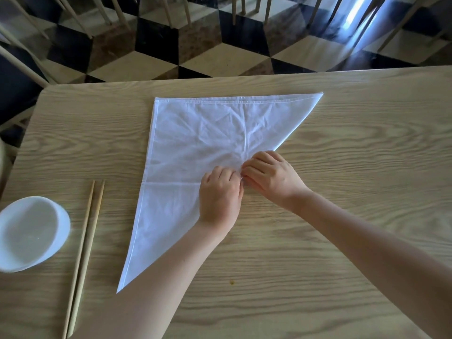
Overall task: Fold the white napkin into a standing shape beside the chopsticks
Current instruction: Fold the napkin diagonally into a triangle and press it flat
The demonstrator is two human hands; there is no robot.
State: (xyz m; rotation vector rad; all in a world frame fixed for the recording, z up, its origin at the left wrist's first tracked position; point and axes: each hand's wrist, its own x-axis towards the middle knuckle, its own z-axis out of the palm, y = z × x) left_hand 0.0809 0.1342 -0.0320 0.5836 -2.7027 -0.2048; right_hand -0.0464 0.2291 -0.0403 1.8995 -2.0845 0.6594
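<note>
The white napkin (195, 140) lies flat on the wooden table (342, 167), folded into a triangle with its long diagonal edge on the right. Both hands meet at the middle of that diagonal edge. My left hand (219, 194) and my right hand (269, 177) each pinch the cloth there, fingertips touching one another. A pair of wooden chopsticks (85, 253) lies to the left of the napkin, pointing away from me.
A white bowl (31, 231) sits at the table's left edge, left of the chopsticks. Beyond the far table edge there is a black-and-cream checkered floor with chair legs (117, 15). A small brown speck (231, 282) marks the table near me.
</note>
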